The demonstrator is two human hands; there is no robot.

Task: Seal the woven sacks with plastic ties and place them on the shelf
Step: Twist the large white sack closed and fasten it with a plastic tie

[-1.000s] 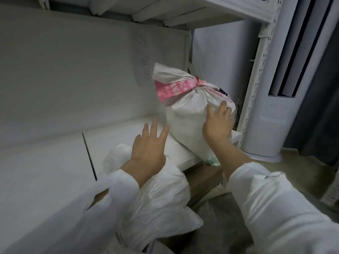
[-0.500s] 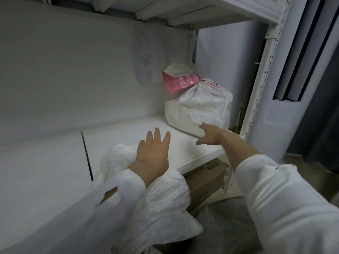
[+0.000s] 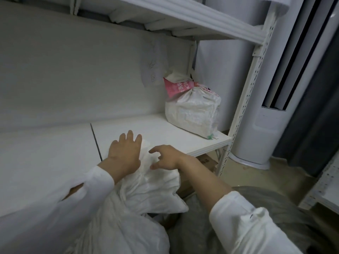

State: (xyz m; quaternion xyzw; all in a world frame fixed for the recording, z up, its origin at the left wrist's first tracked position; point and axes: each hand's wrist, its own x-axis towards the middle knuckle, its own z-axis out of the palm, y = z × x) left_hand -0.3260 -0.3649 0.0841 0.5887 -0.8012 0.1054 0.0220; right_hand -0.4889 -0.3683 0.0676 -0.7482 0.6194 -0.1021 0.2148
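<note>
A tied white woven sack [image 3: 194, 112] with a pink printed neck stands at the far right end of the white shelf board [image 3: 161, 132], free of both hands. A second white woven sack [image 3: 152, 191] lies in front of the shelf edge, below my hands. My left hand [image 3: 124, 153] rests flat on its top with fingers straight. My right hand [image 3: 165, 157] hovers just right of the left, fingers loosely spread and half curled over the sack, holding nothing. I see no plastic tie.
An upper shelf [image 3: 183, 17] overhangs the board. A perforated white upright post [image 3: 244, 99] bounds the shelf's right end. A cardboard box [image 3: 205, 162] sits under the board. A tall white appliance [image 3: 266, 125] stands right of the post, with a dark curtain [image 3: 315, 114] beyond it.
My right hand let go of the tied sack on the shelf and drew back to the near sack. The left hand settled onto the near sack. The view shifted left.
</note>
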